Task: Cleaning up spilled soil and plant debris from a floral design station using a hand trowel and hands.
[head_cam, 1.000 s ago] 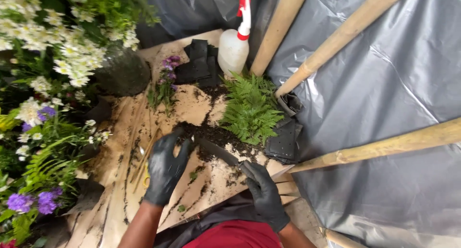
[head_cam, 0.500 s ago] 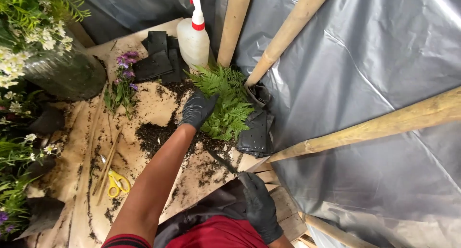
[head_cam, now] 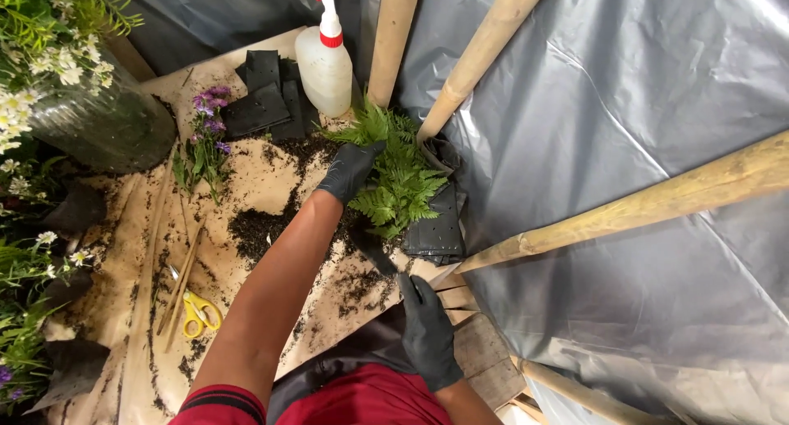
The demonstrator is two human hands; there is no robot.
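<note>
Flowers point(head_cam: 49, 47) with white daisy heads are seen at the far left above a dark ribbed pot point(head_cam: 99, 129). Yellow-handled scissors point(head_cam: 196, 311) lie on the soil-strewn brown paper point(head_cam: 255, 178), beside thin wooden sticks point(head_cam: 182, 281). A small purple-flowered plant point(head_cam: 205, 133) lies farther back, next to flat black plastic bags point(head_cam: 261, 104). A loose heap of dark, crumbly soil point(head_cam: 259, 228) is spread in the middle of the paper. A white spray bottle point(head_cam: 325, 63) with a red collar stands at the far edge.

Compared with half a second earlier, the left hand point(head_cam: 349, 172), in a black glove, has been stretched a little farther and is now laid against the left side of the fern point(head_cam: 394, 174); its fingers are curled loosely on the feathery green fronds, but a firm clasp cannot be told. The fern sits right of centre in a crumpled black bag point(head_cam: 440, 224), below two pale round wooden poles point(head_cam: 485, 51). The right hand point(head_cam: 427, 330), also gloved, has stayed low near the body, with fingers slack and nothing held. Grey glossy plastic sheeting point(head_cam: 625, 104) fills the right side.
</note>
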